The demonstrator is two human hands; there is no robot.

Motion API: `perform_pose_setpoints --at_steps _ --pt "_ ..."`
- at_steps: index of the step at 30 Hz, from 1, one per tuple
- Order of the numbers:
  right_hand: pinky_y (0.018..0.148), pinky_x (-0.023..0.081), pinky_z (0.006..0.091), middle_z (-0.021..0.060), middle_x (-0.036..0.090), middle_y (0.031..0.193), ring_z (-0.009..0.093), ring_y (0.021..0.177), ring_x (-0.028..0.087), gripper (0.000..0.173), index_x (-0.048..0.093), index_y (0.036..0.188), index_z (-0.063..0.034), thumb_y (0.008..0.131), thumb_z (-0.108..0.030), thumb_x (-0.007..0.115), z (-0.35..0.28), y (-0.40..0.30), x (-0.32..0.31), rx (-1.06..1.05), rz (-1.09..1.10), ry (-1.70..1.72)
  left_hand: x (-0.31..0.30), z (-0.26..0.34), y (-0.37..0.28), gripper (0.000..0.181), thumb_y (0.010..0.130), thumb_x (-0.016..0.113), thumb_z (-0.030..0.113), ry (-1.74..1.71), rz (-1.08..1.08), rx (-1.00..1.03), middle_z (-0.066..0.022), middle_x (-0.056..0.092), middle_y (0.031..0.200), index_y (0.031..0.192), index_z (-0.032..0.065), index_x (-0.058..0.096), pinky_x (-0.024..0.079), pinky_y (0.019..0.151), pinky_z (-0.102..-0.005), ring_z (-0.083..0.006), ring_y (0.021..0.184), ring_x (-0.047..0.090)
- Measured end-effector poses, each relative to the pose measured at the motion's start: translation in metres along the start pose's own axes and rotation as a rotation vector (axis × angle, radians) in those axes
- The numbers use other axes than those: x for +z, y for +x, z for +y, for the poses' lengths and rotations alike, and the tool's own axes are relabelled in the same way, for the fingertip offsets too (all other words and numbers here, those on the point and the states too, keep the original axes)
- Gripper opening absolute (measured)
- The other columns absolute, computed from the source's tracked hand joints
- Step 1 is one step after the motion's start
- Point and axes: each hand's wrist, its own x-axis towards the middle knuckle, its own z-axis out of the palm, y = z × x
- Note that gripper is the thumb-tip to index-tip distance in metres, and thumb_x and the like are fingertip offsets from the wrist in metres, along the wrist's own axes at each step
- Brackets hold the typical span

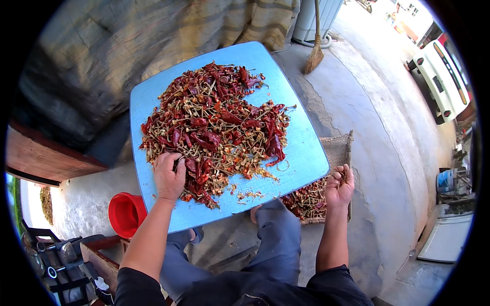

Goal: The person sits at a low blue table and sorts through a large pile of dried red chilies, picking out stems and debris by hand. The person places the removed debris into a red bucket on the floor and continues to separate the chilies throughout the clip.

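Observation:
A heap of dried red chilies and stems (214,126) covers much of a light blue table (302,153). My left hand (169,174) rests at the heap's near left edge, thumb and fingers around something small among the chilies; whether it grips a piece is hard to tell. Beyond the table's right corner, my right hand (340,183) is raised above a woven basket (342,147), its fingers curled over some small brownish stem pieces. More chilies and stems (310,201) lie in that basket. Loose seeds and flakes (250,195) are scattered near the table's front edge.
A red plastic bucket (126,214) stands on the floor at the table's left. Behind the table hangs a large draped sheet (160,34). A straw broom (314,59) leans by a pale appliance (319,19). Wooden furniture (53,153) is at the left; a white vehicle (440,80) stands far right.

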Motion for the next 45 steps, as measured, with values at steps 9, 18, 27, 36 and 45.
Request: perform_pose_setpoints --at_steps 9,18,27,36,45 --pt "0.097 0.053 0.0363 0.0123 0.07 0.127 0.021 0.113 0.067 0.05 0.061 0.142 0.0 0.108 -0.037 0.06 -0.015 -0.006 -0.025 -0.202 0.226 -1.435 0.003 0.014 0.001 0.018 0.094 0.073 0.022 -0.029 -0.011 -0.073 -0.0093 0.07 0.114 0.109 0.0109 0.074 0.049 0.1 -0.0455 -0.0345 0.112 0.063" --pt "0.099 0.052 0.0413 0.0133 0.071 0.116 0.028 0.11 0.068 0.03 0.067 0.124 -0.0034 0.098 -0.018 0.068 0.062 -0.136 0.021 -0.491 -0.397 -1.561 -0.01 0.01 0.003 0.025 0.095 0.07 0.021 -0.105 0.045 -0.033 -0.0099 0.07 0.124 0.119 0.0112 0.074 0.048 0.106 -0.045 -0.0332 0.121 0.062" --pt "0.097 0.048 0.0474 0.0083 0.071 0.098 0.03 0.101 0.068 0.017 0.071 0.105 -0.0135 0.091 -0.023 0.074 0.097 -0.171 0.048 -0.548 -0.866 -1.983 -0.053 0.1 -0.043 0.035 0.089 0.078 0.034 -0.032 -0.281 0.435 -0.0056 0.064 0.138 0.12 0.0184 0.072 0.039 0.112 -0.0495 -0.0303 0.134 0.056" --pt "0.092 0.049 0.0462 0.0082 0.071 0.096 0.03 0.097 0.069 0.013 0.071 0.101 -0.0127 0.092 -0.023 0.072 0.096 -0.161 0.04 -0.564 -0.858 -2.024 -0.038 0.124 -0.028 0.035 0.091 0.074 0.027 0.175 -0.21 0.476 -0.0063 0.059 0.147 0.124 0.0173 0.071 0.032 0.118 -0.0519 -0.0276 0.144 0.049" --pt "0.089 0.049 0.0458 0.0091 0.071 0.094 0.03 0.097 0.069 0.015 0.07 0.096 -0.0111 0.091 -0.025 0.073 0.101 -0.156 0.036 -0.57 -0.867 -2.062 0.034 0.167 -0.057 0.058 0.106 0.057 0.042 -0.01 -0.618 0.655 -0.0053 0.045 0.168 0.158 0.0189 0.051 0.024 0.128 -0.0506 -0.0283 0.157 0.038"
